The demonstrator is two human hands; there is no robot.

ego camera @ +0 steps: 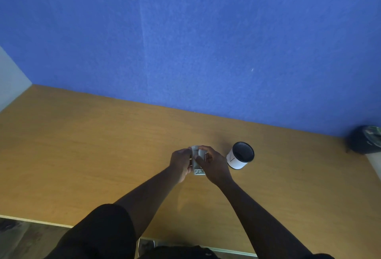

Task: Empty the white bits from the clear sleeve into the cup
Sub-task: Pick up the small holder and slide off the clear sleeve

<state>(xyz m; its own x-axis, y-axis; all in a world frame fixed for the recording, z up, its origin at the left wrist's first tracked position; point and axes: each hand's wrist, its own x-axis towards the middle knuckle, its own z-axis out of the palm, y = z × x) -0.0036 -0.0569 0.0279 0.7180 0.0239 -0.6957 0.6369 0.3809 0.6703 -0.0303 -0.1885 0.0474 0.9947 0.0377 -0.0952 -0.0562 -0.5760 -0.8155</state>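
A wooden table [82, 155] meets a blue wall [206, 42]; dark bin [365, 140] at right.

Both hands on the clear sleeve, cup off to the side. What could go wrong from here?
1. The clear plastic sleeve is held between left hand and right hand over bare wooden table, not over the white paper cup with dark interior; bits freed now would likely scatter.
2. The cup stands close beside the right hand; a sideways move could tip it.
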